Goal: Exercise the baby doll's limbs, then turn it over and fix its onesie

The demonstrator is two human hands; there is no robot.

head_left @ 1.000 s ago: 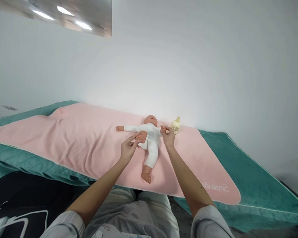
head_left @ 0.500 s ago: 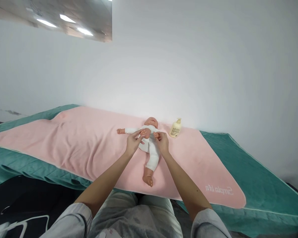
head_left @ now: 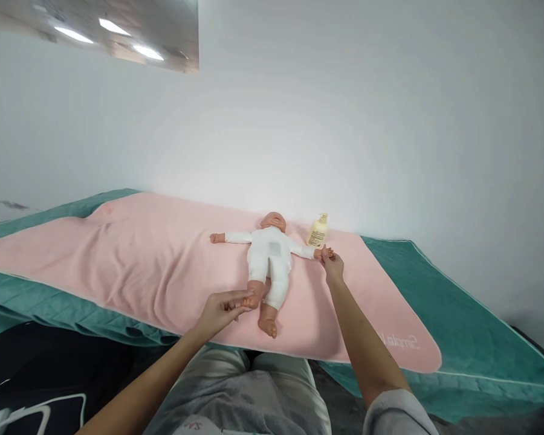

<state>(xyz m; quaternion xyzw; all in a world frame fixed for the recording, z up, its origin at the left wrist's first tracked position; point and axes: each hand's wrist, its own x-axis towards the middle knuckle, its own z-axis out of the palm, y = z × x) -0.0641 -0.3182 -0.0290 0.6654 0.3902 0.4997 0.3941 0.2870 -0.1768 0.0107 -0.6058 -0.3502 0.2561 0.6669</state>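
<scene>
A baby doll (head_left: pixel 272 254) with a white cloth body lies on its back on a pink mat (head_left: pixel 172 260), its head toward the wall. My left hand (head_left: pixel 222 308) is closed on the doll's foot at the left, fingers and thumb pinching the toes. Out to the right, my right hand (head_left: pixel 332 266) pinches the doll's hand, and that arm is stretched sideways. The doll's other arm lies out to the left, and its other leg rests on the mat untouched. Just behind my right hand stands a cream pump bottle (head_left: pixel 318 231).
Beneath the mat is a green quilted cover (head_left: pixel 453 290) on the bed, which meets a white wall (head_left: pixel 299 121). Black objects and a white cable (head_left: pixel 68 397) are at the lower left. A reflective panel (head_left: pixel 131 36) hangs at the upper left.
Both hands moved apart from over the doll's belly. My left hand brought the raised foot down toward me, straightening the leg; my right drew the doll's hand out to the right.
</scene>
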